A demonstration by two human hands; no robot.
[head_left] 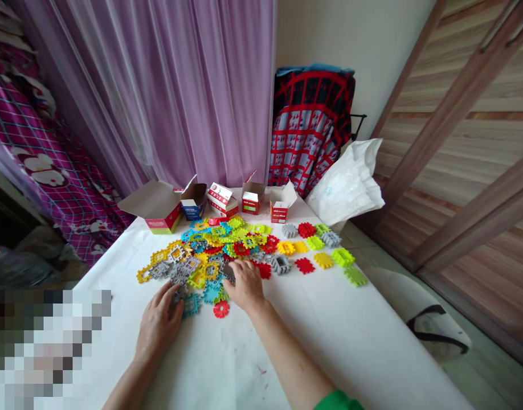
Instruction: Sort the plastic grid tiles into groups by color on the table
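Plastic toothed pieces [187, 269] look light, stiff, best pinched edgewise. Left hand [158, 320] and right hand [246, 286] curl fingers; their grip I cannot tell.

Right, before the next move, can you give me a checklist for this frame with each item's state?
1. Left hand at the near left edge of the pile: ok.
2. Right hand at the pile's near side, by a dark grey piece: ok.
3. Firm grip on a piece by either hand: cannot tell, contact is unclear.
4. Pile sorted by colour: not ok, colours lie mixed.
5. Rightmost box open: ok, flaps up.
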